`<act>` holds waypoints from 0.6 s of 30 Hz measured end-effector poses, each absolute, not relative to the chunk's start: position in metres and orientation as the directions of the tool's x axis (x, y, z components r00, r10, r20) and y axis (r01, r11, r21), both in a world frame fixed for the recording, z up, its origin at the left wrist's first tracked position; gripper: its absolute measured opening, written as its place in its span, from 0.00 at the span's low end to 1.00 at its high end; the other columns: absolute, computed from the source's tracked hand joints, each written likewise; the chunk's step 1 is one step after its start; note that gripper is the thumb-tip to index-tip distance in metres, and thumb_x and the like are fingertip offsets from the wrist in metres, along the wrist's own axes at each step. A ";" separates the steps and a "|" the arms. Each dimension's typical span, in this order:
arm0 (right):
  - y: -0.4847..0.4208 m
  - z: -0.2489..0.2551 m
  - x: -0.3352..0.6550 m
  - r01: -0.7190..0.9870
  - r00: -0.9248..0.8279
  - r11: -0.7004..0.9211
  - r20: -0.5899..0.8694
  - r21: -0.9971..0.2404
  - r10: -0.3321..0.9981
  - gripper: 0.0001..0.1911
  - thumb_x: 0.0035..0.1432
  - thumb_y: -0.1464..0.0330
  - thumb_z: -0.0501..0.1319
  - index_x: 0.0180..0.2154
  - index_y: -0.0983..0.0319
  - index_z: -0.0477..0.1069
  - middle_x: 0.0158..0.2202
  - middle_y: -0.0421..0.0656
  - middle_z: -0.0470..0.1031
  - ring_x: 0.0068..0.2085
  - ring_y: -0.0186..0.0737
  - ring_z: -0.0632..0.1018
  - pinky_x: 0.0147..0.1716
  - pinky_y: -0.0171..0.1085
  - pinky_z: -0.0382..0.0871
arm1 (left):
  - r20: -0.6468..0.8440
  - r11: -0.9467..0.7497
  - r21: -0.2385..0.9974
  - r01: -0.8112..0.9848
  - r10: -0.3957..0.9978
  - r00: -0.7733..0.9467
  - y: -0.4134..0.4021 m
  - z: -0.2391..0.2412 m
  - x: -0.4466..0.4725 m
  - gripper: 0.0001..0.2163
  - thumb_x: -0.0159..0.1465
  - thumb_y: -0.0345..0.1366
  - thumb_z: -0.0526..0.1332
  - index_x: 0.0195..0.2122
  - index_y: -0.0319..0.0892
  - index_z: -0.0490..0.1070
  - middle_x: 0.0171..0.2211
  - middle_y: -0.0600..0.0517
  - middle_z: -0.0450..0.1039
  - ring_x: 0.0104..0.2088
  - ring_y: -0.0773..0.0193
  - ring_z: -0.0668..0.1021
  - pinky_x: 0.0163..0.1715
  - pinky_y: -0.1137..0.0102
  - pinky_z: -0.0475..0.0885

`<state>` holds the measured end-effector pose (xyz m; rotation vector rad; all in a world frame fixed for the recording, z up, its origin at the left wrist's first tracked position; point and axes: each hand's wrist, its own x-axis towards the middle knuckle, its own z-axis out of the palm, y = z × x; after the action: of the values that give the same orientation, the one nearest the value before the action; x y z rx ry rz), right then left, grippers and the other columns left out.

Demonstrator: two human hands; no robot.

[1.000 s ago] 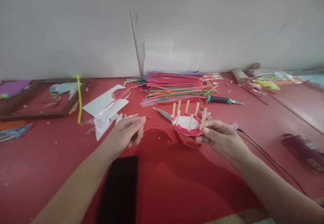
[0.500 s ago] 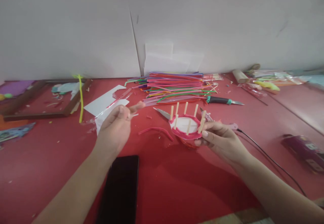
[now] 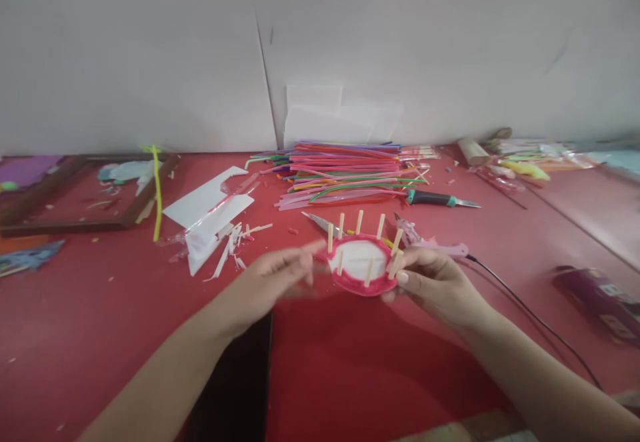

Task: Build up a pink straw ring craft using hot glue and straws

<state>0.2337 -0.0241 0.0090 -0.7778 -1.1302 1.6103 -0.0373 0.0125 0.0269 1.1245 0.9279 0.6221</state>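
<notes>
basically red bench, grey wall behind; right fingers pinch the pegged disc, left fingers too blurry to tell

A dark wooden frame lies at the left of the picture, with a purple sheet at its far left and a yellow strip along its right side. Right of that strip sits cut white paper. A bundle of coloured strips fills the upper centre, a black-and-teal handled knife just beside its right end. A blurred purple object lies at the right edge; a flat black slab, partly hidden, occupies the lower left-centre.
</notes>
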 end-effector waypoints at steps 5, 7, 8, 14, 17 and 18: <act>-0.025 0.011 0.233 -0.353 -0.392 -0.024 0.125 -0.935 0.911 0.06 0.60 0.72 0.69 0.38 0.56 0.83 0.33 0.39 0.85 0.31 0.35 0.86 0.35 0.31 0.84 | -0.143 0.213 0.852 -0.479 0.974 0.178 0.031 0.029 -0.044 0.18 0.66 0.48 0.61 0.22 0.45 0.65 0.59 0.54 0.74 0.65 0.52 0.67 0.62 0.54 0.61; -0.025 0.011 0.232 -0.351 -0.402 -0.007 0.144 -0.936 0.904 0.07 0.61 0.73 0.68 0.38 0.56 0.83 0.34 0.39 0.85 0.31 0.34 0.86 0.35 0.31 0.83 | -0.165 0.179 0.794 -0.582 0.983 0.077 0.037 0.030 -0.049 0.18 0.66 0.47 0.61 0.22 0.45 0.62 0.42 0.53 0.80 0.48 0.58 0.77 0.51 0.60 0.70; -0.025 0.012 0.231 -0.348 -0.402 -0.005 0.145 -0.937 0.904 0.07 0.61 0.74 0.68 0.38 0.56 0.83 0.34 0.39 0.85 0.31 0.34 0.86 0.35 0.30 0.83 | -0.162 0.147 0.807 -0.571 0.986 0.025 0.039 0.030 -0.050 0.18 0.65 0.46 0.62 0.22 0.45 0.63 0.32 0.53 0.76 0.37 0.61 0.77 0.44 0.63 0.71; -0.026 0.014 0.231 -0.326 -0.376 -0.003 0.127 -0.945 0.918 0.06 0.59 0.74 0.69 0.37 0.59 0.82 0.32 0.40 0.85 0.31 0.36 0.86 0.33 0.30 0.83 | 0.130 -0.034 0.919 0.393 0.967 -0.221 0.043 0.012 -0.063 0.25 0.69 0.50 0.55 0.18 0.45 0.53 0.17 0.57 0.53 0.21 0.64 0.59 0.24 0.67 0.57; -0.026 0.014 0.230 -0.301 -0.352 0.003 0.114 -0.953 0.929 0.05 0.58 0.75 0.70 0.36 0.60 0.82 0.30 0.40 0.85 0.30 0.37 0.86 0.32 0.31 0.84 | 0.320 -0.076 0.582 0.809 0.937 -0.142 0.044 0.001 -0.067 0.15 0.67 0.41 0.57 0.23 0.47 0.58 0.23 0.52 0.64 0.27 0.56 0.69 0.32 0.62 0.63; -0.026 0.015 0.229 -0.295 -0.347 0.009 0.116 -0.955 0.931 0.05 0.58 0.75 0.70 0.36 0.60 0.82 0.30 0.40 0.85 0.30 0.37 0.86 0.32 0.30 0.84 | 0.391 -0.101 0.471 0.876 0.914 -0.105 0.044 -0.001 -0.068 0.08 0.64 0.39 0.60 0.29 0.46 0.63 0.31 0.47 0.71 0.34 0.50 0.74 0.38 0.57 0.66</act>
<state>0.2292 -0.0263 0.0145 -0.7434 -1.2680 1.5460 -0.0676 0.0436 -0.0010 2.0612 2.0655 0.9933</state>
